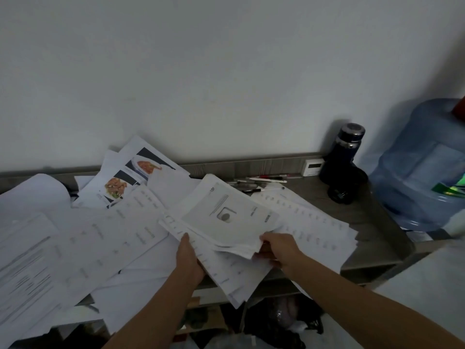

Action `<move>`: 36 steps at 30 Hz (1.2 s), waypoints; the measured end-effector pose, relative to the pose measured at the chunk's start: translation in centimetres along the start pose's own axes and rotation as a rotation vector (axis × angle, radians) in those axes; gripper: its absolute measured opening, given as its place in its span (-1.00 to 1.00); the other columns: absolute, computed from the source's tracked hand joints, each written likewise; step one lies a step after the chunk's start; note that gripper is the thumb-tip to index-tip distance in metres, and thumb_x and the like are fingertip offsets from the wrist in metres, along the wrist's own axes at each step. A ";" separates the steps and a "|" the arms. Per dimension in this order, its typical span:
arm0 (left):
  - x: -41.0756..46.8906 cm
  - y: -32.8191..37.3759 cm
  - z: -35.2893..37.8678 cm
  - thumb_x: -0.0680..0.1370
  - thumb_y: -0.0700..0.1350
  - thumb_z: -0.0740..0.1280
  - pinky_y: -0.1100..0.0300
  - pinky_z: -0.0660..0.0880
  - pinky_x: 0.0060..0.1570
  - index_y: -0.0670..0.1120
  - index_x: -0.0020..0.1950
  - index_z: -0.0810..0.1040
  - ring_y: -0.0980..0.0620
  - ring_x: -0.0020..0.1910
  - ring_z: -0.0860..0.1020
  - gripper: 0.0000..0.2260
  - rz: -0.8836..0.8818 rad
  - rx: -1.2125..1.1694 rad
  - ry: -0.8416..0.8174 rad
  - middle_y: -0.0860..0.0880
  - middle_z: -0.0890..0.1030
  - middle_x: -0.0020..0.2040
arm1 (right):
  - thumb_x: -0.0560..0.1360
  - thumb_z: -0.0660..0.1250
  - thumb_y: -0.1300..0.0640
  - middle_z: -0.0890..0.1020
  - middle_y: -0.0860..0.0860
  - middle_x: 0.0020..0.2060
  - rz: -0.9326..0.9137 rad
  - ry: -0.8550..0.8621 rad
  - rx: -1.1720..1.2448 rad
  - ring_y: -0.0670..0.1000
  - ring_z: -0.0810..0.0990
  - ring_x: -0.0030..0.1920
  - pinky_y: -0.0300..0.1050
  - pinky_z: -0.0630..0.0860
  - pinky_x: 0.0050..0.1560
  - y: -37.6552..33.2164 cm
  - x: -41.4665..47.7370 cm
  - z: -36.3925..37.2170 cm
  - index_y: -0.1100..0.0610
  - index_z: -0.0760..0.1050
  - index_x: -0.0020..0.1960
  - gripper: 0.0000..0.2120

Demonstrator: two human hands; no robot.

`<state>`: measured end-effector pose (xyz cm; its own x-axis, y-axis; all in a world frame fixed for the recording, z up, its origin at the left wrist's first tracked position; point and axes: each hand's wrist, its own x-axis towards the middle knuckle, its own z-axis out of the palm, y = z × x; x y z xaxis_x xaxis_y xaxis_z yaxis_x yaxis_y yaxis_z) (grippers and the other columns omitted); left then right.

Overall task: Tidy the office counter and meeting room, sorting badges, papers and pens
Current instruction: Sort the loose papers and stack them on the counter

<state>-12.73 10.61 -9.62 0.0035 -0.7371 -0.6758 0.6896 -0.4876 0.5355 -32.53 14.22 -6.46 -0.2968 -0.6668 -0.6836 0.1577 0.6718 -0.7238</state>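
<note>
A thick stack of white papers (226, 217), topped by a printed sheet with a small grey picture, is lifted over the wooden counter (377, 222). My left hand (190, 258) grips its near left edge and my right hand (279, 248) grips its near right corner. Many loose sheets (83, 248) cover the counter's left and middle, some with colour food photos (130, 180). Several pens (261, 181) lie in a cluster at the back of the counter, beyond the stack.
A dark flask (344, 157) stands at the back right beside a small white device (312, 168). A large blue water jug (425, 167) lies on the far right. Dark bags (276, 321) sit on the shelf below. A white wall rises behind.
</note>
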 end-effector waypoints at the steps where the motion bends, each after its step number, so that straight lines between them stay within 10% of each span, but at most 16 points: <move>1: 0.2 0.0 -0.1 0.61 0.13 0.17 -0.14 0.40 0.25 -0.14 0.36 0.42 -0.22 0.24 0.48 -0.55 -0.010 -0.010 -0.018 -0.19 0.54 0.24 | 0.49 0.34 0.17 0.70 0.21 -0.15 0.005 -0.023 -0.056 0.15 0.63 -0.18 -0.18 0.36 -0.29 0.6 0.0 0.0 0.30 0.58 0.05 -0.78; 8: 0.7 0.4 0.4 0.49 -0.21 0.42 -0.10 0.57 -0.10 -0.21 0.29 0.49 -0.23 -0.01 0.58 -0.62 -0.024 0.286 0.048 -0.24 0.59 0.13 | 0.52 0.33 0.06 0.72 0.04 -0.24 0.037 -0.427 -0.661 -0.03 0.67 -0.29 -0.24 0.37 -0.30 0.1 -1.8 -2.8 0.17 0.60 -0.04 -0.82; 14: 0.1 1.5 0.1 0.48 -0.36 0.32 0.05 0.49 -0.26 -0.33 0.18 0.49 -0.20 -0.19 0.52 -0.72 -0.018 0.580 0.054 -0.21 0.57 -0.11 | 0.42 0.45 -0.13 0.64 -0.02 0.05 -0.410 0.241 -0.948 -0.03 0.61 -0.06 -0.03 0.56 0.05 -5.4 5.1 -10.7 0.03 0.57 0.12 -0.64; 19: 0.2 1.8 -0.4 0.43 -0.33 0.34 0.02 0.53 -0.16 -0.35 0.17 0.51 -0.23 -0.16 0.54 -0.69 0.000 0.726 0.079 -0.23 0.58 -0.13 | 0.17 0.54 -0.32 0.47 0.04 0.32 -0.203 0.208 -1.194 0.10 0.50 0.24 0.11 0.48 0.23 -6.6 8.9 -14.2 -0.02 0.33 0.43 -0.07; 30: 0.6 1.2 -0.2 0.45 -0.34 0.40 -0.03 0.55 -0.18 -0.30 0.16 0.53 -0.26 -0.08 0.59 -0.71 0.020 0.609 0.030 -0.28 0.62 0.02 | 0.43 0.46 0.17 0.60 0.11 0.03 -0.181 0.030 -0.824 0.09 0.60 -0.03 -0.08 0.54 -0.04 -6.7 8.4 -12.7 0.24 0.49 0.31 -0.53; 36: 0.7 1.1 -0.3 0.44 -0.34 0.41 -0.09 0.54 -0.03 -0.34 0.22 0.51 -0.30 0.01 0.58 -0.64 0.038 0.625 0.021 -0.30 0.61 0.06 | 0.39 0.52 0.00 0.62 0.18 0.12 0.042 -0.029 -0.581 0.19 0.65 0.02 0.15 0.58 0.09 -6.7 7.2 -12.8 0.21 0.29 0.43 -0.27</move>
<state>-11.75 9.74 -9.64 0.0381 -0.7533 -0.6565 0.1346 -0.6472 0.7504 -47.79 9.05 -5.29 -0.2745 -0.6388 -0.7187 -0.3761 0.7592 -0.5312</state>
